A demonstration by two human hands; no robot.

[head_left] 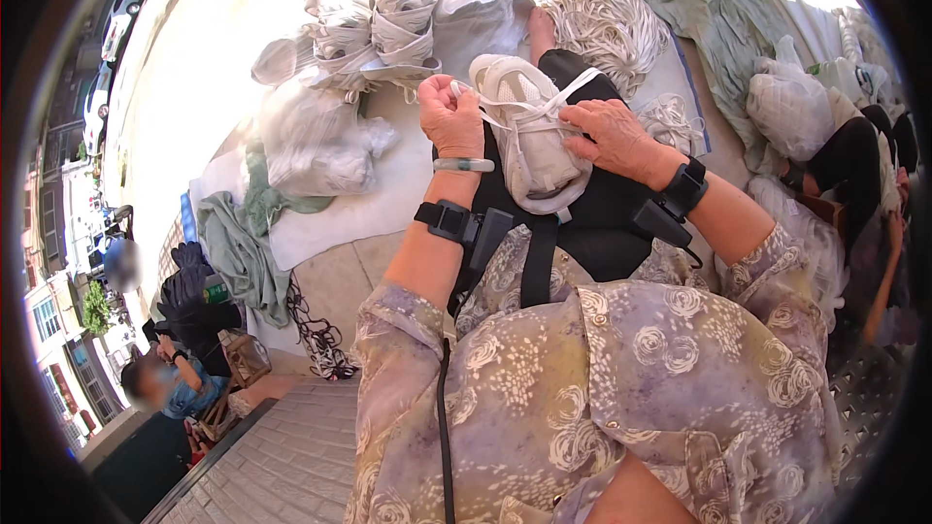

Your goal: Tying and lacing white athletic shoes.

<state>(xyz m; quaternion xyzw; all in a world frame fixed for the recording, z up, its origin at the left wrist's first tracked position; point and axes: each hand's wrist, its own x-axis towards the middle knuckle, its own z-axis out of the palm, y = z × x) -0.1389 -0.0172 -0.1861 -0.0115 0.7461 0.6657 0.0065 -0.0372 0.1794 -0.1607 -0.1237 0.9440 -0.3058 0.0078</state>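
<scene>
A pale sneaker (552, 175) lies on my lap over black trousers, its toe pointing away from me. White shoelace (529, 114) runs across its tongue and eyelets, and one loose end stretches over the trousers on the right. My left hand (452, 118) is closed at the shoe's left side, pinching a lace end between thumb and fingers. On the other side, my right hand (621, 141) has its fingers bent against the shoe's edge, closed on the lace there. Its fingertips are partly hidden.
Bundled white laces (403, 19) and a loose lace heap (607, 24) lie beyond my knees. Clear plastic bags (320, 141) are on the left, with green cloth (243, 252) nearby. Another person (189, 383) sits at lower left; someone's dark-clothed legs (849, 175) show at right.
</scene>
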